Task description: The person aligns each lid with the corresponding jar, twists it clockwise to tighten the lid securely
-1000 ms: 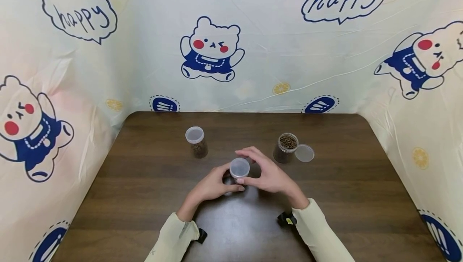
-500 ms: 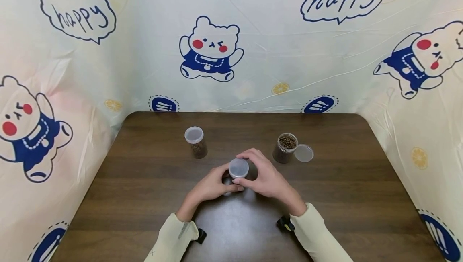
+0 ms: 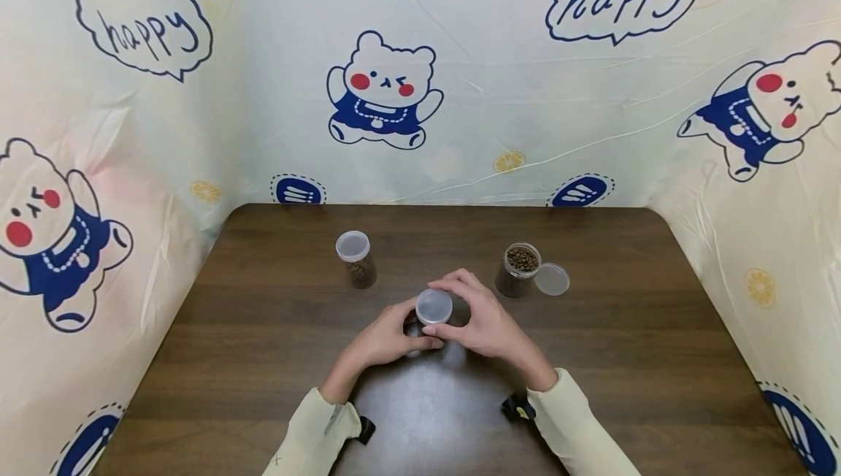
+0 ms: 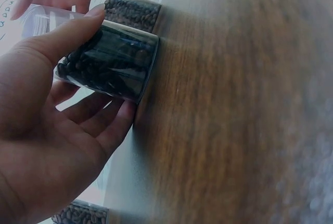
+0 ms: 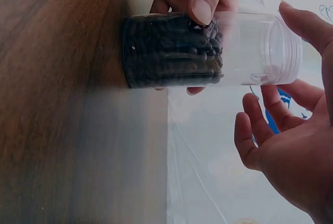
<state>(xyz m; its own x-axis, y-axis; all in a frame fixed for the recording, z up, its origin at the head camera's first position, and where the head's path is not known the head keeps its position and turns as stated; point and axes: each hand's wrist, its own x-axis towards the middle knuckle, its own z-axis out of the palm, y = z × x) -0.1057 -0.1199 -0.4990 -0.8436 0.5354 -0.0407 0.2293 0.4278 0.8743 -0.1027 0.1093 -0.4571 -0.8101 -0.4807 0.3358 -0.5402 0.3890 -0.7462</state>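
Observation:
A clear jar [image 5: 171, 52] partly filled with dark beans stands upright on the table. Its translucent lid [image 3: 434, 306] is on top. My left hand [image 3: 384, 335] grips the jar's body low down, the thumb on the near side and the fingers behind, as the left wrist view shows. My right hand [image 3: 482, 319] holds the lid's rim between thumb and index finger. Its other fingers hang free of the jar in the right wrist view.
A lidded jar of brown beans [image 3: 361, 271] stands at the back left. At the back right is an uncovered jar of beans [image 3: 515, 282], with a loose lid [image 3: 553, 279] beside it. A patterned cloth [image 3: 460, 96] surrounds the dark wooden table [image 3: 276, 359].
My right hand has moved slightly left, and its fingers have closed in on the lid's rim. The left hand keeps its grip on the jar. The other jars have not moved.

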